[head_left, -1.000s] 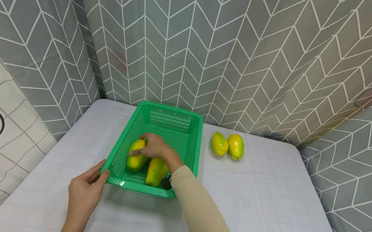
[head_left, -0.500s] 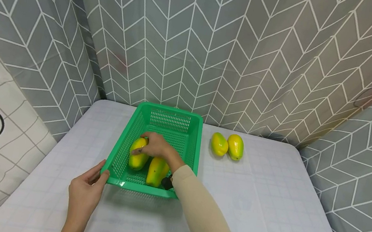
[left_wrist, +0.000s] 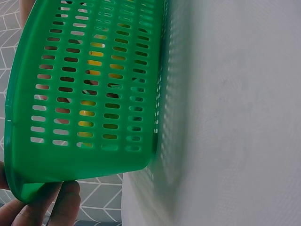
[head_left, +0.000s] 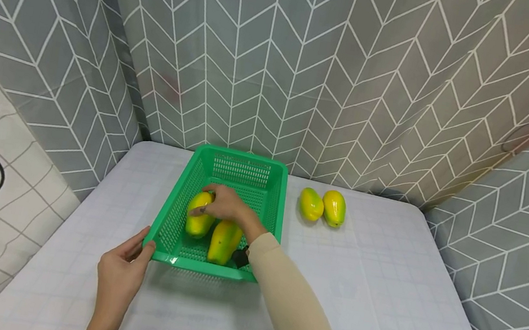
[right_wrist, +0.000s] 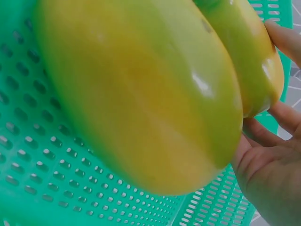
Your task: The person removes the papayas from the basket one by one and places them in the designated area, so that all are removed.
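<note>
In the head view my right hand (head_left: 224, 204) reaches into a green plastic basket (head_left: 213, 268) and grips a yellow-green papaya (head_left: 196, 228) near its left wall. Another papaya (head_left: 224, 244) lies beside it, close under my right wrist. The right wrist view shows the gripped papaya (right_wrist: 251, 61) between thumb and fingers, partly behind the nearer papaya (right_wrist: 150, 99). My left hand (head_left: 125, 265) pinches the rim at the basket's near left corner. From below, the left wrist view has its fingers (left_wrist: 66, 202) curled under that rim.
Two more papayas (head_left: 311, 205) lie side by side on the white-covered table (head_left: 353, 292), right of the basket. Grey patterned curtains (head_left: 279, 64) hang behind and along the sides. A black wrist device (head_left: 241, 257) sits on the right forearm, inside the basket.
My right hand has shifted the gripped papaya slightly right and farther back within the basket. The left hand and the basket have stayed in place.
</note>
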A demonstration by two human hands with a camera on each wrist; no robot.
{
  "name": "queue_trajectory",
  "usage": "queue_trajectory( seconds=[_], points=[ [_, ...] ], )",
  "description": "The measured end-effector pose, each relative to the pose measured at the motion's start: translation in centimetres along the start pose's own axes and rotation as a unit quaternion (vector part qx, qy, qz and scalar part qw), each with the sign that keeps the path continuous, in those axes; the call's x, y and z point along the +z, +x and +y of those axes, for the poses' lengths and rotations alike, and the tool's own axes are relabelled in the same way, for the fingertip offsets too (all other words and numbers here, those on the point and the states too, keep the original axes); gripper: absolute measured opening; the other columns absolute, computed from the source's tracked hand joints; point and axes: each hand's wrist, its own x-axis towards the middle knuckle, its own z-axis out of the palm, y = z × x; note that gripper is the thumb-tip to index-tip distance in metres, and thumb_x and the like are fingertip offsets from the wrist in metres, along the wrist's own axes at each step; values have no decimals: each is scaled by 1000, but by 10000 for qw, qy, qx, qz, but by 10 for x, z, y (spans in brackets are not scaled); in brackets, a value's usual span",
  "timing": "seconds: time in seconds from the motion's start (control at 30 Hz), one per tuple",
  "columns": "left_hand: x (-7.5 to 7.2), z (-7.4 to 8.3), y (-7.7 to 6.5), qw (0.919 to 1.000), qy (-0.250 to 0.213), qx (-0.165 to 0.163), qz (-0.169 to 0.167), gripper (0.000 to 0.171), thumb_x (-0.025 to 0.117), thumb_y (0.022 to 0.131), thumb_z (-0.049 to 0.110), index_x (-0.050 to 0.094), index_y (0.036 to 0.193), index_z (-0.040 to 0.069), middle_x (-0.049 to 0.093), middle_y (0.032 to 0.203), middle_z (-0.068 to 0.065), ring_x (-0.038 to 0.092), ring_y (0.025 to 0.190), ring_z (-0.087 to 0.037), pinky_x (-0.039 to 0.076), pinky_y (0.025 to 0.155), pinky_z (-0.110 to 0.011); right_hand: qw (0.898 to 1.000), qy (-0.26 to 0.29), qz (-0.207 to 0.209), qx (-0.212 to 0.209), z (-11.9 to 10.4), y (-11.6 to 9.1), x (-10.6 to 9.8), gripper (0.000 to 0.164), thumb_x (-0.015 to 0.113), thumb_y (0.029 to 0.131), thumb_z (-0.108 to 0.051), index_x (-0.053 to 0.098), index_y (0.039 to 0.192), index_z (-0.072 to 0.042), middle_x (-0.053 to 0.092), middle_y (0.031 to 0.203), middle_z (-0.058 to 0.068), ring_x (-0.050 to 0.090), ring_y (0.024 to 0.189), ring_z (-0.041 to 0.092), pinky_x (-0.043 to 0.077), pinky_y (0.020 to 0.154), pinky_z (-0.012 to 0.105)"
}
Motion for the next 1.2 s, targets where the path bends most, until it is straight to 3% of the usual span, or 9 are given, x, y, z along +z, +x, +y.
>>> queue_trajectory(
  seconds=[0.07,0.17,0.37,0.43,0.5,0.67,0.87,1.07,1.2],
  points=[
    [0,0,0,10000,-28,-10,-12,37,68,100,11,70,136,-1,74,125,-27,73,94,-7,52,63,-4,10000,14,10,-23,0,-1,-2,75,79,94,-44,51,157,-15,61,150,9,61,126,24,55,106,39],
    [0,1,0,10000,-33,-7,-12,37,68,100,10,70,135,-1,74,125,-27,74,94,-8,52,63,-3,10000,2,37,-47,0,-1,-4,75,79,94,-44,51,157,-14,62,150,9,61,126,24,56,105,38],
    [1,0,-1,10000,-35,81,23,37,68,100,9,69,135,-3,73,125,-27,76,106,-36,51,62,-3,9999,-69,81,-109,-1,-3,-9,76,78,94,-44,50,158,-13,63,146,10,62,122,24,56,103,37],
    [2,0,-1,9999,-46,103,36,37,67,100,9,69,135,-4,73,124,-28,75,108,-40,51,62,-3,9998,-93,108,-99,-1,-3,-11,76,79,94,-45,50,158,-14,64,145,9,62,121,23,57,103,36],
    [2,-1,-1,9999,-49,105,48,37,68,100,9,69,135,-4,73,124,-28,75,107,-36,51,62,-3,9998,-96,122,-84,0,-3,-12,76,79,94,-45,51,158,-14,64,145,9,62,121,23,56,104,37],
    [2,-1,0,9999,-40,140,80,36,69,100,9,70,133,-4,73,127,-26,75,98,-14,51,63,-2,9998,-74,134,-95,1,-5,-16,77,79,94,-43,50,158,-14,63,148,10,61,126,25,55,108,40],
    [2,-2,-1,9998,-38,173,87,36,69,100,9,70,133,-4,73,127,-25,75,97,-9,51,63,-2,9997,88,204,-135,4,-6,-21,76,80,94,-39,50,158,-12,60,152,13,59,134,29,54,112,44],
    [1,-2,-1,9998,-104,144,60,36,68,100,9,70,134,-4,73,127,-26,64,87,14,52,64,-2,9993,138,309,-131,8,-7,-27,75,81,93,-38,52,157,-10,58,155,14,58,137,30,54,112,43],
    [1,-2,-1,9998,-128,159,49,36,68,100,9,70,134,-4,73,126,-27,67,89,10,52,64,-3,9991,144,380,-138,9,-8,-34,75,82,93,-38,53,156,-11,58,155,14,58,138,30,54,113,44]
  ],
)
